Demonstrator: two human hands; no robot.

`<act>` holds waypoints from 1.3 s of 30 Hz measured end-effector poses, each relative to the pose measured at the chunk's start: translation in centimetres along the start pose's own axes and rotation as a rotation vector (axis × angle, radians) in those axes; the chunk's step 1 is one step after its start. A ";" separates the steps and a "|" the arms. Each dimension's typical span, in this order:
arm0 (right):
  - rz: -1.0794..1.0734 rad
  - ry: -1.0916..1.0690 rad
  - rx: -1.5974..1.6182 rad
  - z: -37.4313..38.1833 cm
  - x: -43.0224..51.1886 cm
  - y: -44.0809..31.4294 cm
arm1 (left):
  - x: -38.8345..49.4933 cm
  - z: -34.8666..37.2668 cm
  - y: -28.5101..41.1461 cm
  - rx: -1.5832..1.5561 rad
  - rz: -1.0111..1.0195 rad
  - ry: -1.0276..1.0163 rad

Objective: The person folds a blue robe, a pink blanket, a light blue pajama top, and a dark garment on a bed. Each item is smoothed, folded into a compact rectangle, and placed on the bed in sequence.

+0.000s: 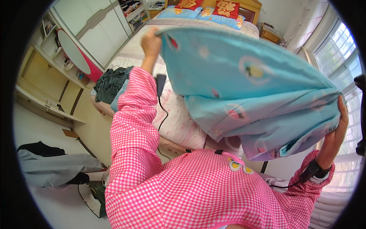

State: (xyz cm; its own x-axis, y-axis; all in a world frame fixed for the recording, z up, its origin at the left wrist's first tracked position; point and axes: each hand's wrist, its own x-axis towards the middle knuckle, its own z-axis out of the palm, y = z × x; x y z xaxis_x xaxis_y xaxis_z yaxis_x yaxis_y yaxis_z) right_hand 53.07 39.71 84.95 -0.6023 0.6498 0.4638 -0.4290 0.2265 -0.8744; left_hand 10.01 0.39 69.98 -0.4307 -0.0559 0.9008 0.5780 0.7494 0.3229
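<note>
A light-blue printed cloth (206,68) with fruit motifs hangs stretched between my two hands, above the near part of the bed. My left hand (151,43) is closed on its upper left corner, raised over the bed. At the far right, my right hand (340,120) grips the bunched end of the cloth, close to the window. Folds gather along the lower half, and a lilac patch shows at the bottom edge. Part of the bed (183,114) with its pale floral cover is hidden behind the cloth.
Dark green clothing (113,84) lies in a pile on the bed's left corner. A black device (161,85) with a cable shows beside my left sleeve. Pillows (180,12) lie at the headboard. A barred window (337,48) is at right; grey trousers (60,167) hang at left.
</note>
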 end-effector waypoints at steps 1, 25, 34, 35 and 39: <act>-0.042 -0.070 -0.008 0.1 0.4 0.1 | 2.1 -2.2 -0.2 -0.067 0.031 0.135; -0.390 -0.589 -0.243 0.8 2.8 1.5 | -44.9 -9.9 16.9 -0.442 -0.508 -0.433; -0.277 -0.527 -0.167 -0.1 4.6 2.6 | -46.8 -12.3 17.6 -0.256 -0.087 -0.718; -0.260 -0.513 -0.156 -0.3 4.9 2.7 | -47.5 -12.0 17.8 -0.219 -0.152 -0.752; -0.185 -0.447 -0.096 -1.2 6.3 3.2 | -50.2 -9.4 18.9 -0.095 -0.310 -0.801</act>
State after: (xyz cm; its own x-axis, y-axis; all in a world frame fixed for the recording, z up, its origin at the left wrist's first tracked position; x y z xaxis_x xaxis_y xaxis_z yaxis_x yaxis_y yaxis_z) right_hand 48.73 45.43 84.90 -0.7608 0.2217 0.6099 -0.5047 0.3885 -0.7709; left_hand 49.03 11.15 33.52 -0.9169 0.2598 0.3030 0.3933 0.7172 0.5753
